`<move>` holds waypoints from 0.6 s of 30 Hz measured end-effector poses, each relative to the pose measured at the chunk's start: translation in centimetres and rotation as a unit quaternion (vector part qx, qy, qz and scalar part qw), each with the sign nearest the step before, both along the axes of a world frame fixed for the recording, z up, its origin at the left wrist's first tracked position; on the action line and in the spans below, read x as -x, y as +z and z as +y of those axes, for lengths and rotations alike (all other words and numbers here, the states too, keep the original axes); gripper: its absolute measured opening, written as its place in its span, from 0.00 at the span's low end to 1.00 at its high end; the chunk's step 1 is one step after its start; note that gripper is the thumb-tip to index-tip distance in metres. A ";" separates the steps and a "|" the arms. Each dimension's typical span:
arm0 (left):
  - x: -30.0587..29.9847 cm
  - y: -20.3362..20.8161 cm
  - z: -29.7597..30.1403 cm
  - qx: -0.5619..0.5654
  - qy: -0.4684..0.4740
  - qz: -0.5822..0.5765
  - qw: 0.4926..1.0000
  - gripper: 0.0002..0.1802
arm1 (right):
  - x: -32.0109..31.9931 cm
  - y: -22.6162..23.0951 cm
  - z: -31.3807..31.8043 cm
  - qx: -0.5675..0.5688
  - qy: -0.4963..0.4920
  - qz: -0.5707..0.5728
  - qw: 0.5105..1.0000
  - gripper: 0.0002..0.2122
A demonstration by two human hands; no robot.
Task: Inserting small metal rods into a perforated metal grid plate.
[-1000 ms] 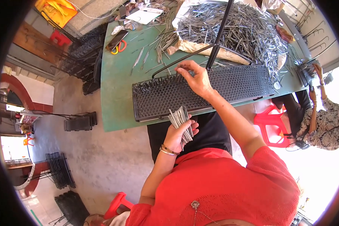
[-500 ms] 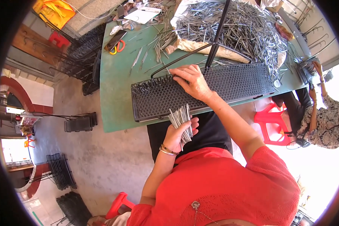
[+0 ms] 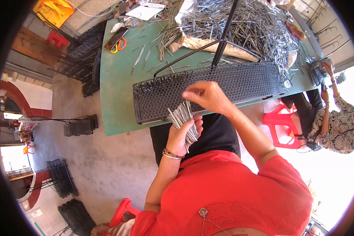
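My left hand (image 3: 180,135) is closed around a bundle of thin grey metal rods (image 3: 181,116), which fan out upward in front of the rack. Just above the bundle's upper ends is my right hand (image 3: 208,97), its fingers curled together; whether a rod is between them cannot be seen. A long black rack (image 3: 240,80) with a honeycomb-like top of small holes lies along the table's near edge. Dark rod ends (image 3: 157,84) stand in holes along its far left part. From the rack a black metal frame (image 3: 220,49) rises.
A large heap of loose rods (image 3: 244,27) lies on brown paper on the green table (image 3: 118,86). Scissors (image 3: 118,45) and a phone (image 3: 116,37) are at the left. A co-worker (image 3: 334,126) sits at the right near a red stool (image 3: 281,126). Black racks (image 3: 63,177) stand on the floor.
My right hand has come back from the rack's far left part toward me, to just above the rod bundle. My left hand still holds the bundle, slightly shifted left in view.
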State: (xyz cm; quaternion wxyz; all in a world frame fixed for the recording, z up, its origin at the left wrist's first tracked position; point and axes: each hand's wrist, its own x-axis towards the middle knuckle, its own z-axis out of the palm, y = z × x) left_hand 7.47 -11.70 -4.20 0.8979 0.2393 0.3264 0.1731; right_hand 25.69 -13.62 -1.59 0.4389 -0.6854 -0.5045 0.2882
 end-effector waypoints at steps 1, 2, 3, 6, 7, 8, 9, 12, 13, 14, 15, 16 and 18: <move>-0.1 0.1 0.1 0.001 -0.009 0.007 1.000 0.16 | 0.1 -0.7 -0.5 0.008 0.021 0.016 1.000 0.13; -0.3 0.2 0.1 0.001 -0.011 0.006 1.000 0.16 | 0.3 -0.9 -0.9 0.008 0.019 0.015 1.000 0.13; -0.4 0.3 0.1 -0.011 -0.011 0.009 1.000 0.16 | 0.4 -1.1 -1.3 0.028 0.024 0.087 0.996 0.12; -1.0 0.2 -0.4 -0.020 -0.003 0.003 1.000 0.17 | 0.3 -1.3 -1.9 0.034 0.022 0.191 0.981 0.11; -1.1 0.1 -0.5 -0.018 0.006 -0.006 1.000 0.18 | 0.2 -1.0 -1.9 0.060 0.004 0.252 0.966 0.11; -1.1 -0.2 -0.5 -0.020 0.007 -0.006 1.000 0.18 | 0.2 -0.8 -1.9 0.085 -0.013 0.312 0.946 0.10; -1.1 -0.7 -0.6 -0.002 0.009 -0.007 1.000 0.17 | 0.0 -0.9 -1.8 0.084 -0.014 0.312 0.946 0.10; -0.9 -1.2 -0.8 0.020 0.015 -0.002 1.000 0.17 | -1.2 -0.9 -0.8 -0.063 -0.054 0.298 0.951 0.08; -0.9 -1.2 -0.9 0.026 0.018 0.004 0.999 0.17 | -1.6 -0.8 -0.2 -0.122 -0.072 0.253 0.957 0.08; -0.9 -1.1 -0.9 0.026 0.019 0.004 0.999 0.17 | -2.0 -0.6 0.5 -0.181 -0.089 0.206 0.958 0.09; -1.0 -0.9 -0.9 0.024 0.008 0.005 1.000 0.17 | -2.5 -0.5 1.2 -0.194 -0.097 0.184 0.959 0.08; -1.0 -0.8 -0.8 0.022 -0.003 0.005 1.000 0.16 | -2.7 -0.3 1.8 -0.195 -0.097 0.184 0.958 0.08; -1.0 -0.9 -0.8 0.014 -0.010 0.003 1.000 0.16 | -3.0 0.1 2.9 -0.218 -0.115 0.036 0.969 0.08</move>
